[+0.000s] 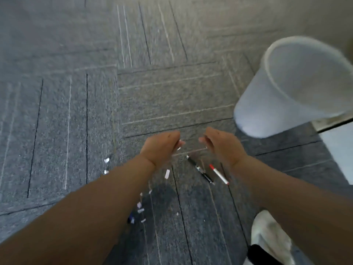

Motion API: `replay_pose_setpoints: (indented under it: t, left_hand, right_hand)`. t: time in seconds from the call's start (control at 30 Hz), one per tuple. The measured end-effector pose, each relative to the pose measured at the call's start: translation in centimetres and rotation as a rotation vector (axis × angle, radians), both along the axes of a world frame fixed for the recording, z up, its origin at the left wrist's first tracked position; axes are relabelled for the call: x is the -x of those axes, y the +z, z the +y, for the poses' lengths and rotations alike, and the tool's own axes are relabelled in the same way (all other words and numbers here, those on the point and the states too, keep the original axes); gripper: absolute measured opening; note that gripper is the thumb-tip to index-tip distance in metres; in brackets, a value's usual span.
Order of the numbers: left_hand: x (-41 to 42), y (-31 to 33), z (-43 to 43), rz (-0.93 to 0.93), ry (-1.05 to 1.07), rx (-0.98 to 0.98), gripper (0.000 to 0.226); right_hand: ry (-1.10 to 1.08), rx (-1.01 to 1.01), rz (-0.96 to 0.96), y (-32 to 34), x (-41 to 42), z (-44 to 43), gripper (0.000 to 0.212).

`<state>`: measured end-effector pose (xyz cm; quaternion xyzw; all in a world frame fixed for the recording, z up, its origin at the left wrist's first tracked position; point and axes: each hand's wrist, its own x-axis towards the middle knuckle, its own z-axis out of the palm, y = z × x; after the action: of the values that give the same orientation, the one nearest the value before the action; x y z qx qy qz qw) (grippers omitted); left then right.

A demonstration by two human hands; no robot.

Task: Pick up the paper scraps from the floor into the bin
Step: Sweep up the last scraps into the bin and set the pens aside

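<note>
Small white torn paper scraps lie scattered flat on the grey carpet-tile floor, loosely clustered, with a few outliers apart. A translucent white round plastic bin stands upright on the floor, well apart from them, mouth open.

Setting: most likely an office interior. Floor of grey carpet tiles with thin light and dark stripes, laid in alternating directions; one pale plastic waste bin standing on it. Loose items on the carpet: black pen, red-and-white pen, small white paper scraps.
</note>
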<state>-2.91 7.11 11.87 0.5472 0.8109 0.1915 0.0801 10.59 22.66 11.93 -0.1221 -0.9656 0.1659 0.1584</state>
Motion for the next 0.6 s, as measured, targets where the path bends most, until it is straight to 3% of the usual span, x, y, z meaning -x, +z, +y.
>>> replay_pose_setpoints:
  t: [0.17, 0.33, 0.43, 0.53, 0.6]
  left_hand:
    - [2.7, 8.0, 10.4, 0.081, -0.058, -0.102, 0.035]
    - [1.6, 14.1, 20.5, 0.034, -0.126, -0.120, 0.027]
    - [-0.4, 14.8, 26.5, 0.018, -0.213, -0.131, 0.026]
    - [-2.3, 13.1, 31.5, 0.011, -0.257, -0.092, 0.028]
    - [-2.9, 11.6, 33.7, -0.005, -0.237, -0.048, 0.024]
  right_hand:
    - [-0.146, -0.044, 0.159, 9.8, 0.0, 9.4, 0.035]
    - [-0.401, 0.002, 0.166, 15.8, -1.2, 19.0, 0.029]
    - [-0.560, 0.097, 0.000, 14.2, -2.7, 23.3, 0.028]
    - [-0.564, 0.177, -0.284, 10.5, -4.0, 25.4, 0.025]
    - [-0.591, 0.099, -0.272, 9.2, -4.5, 26.1, 0.025]
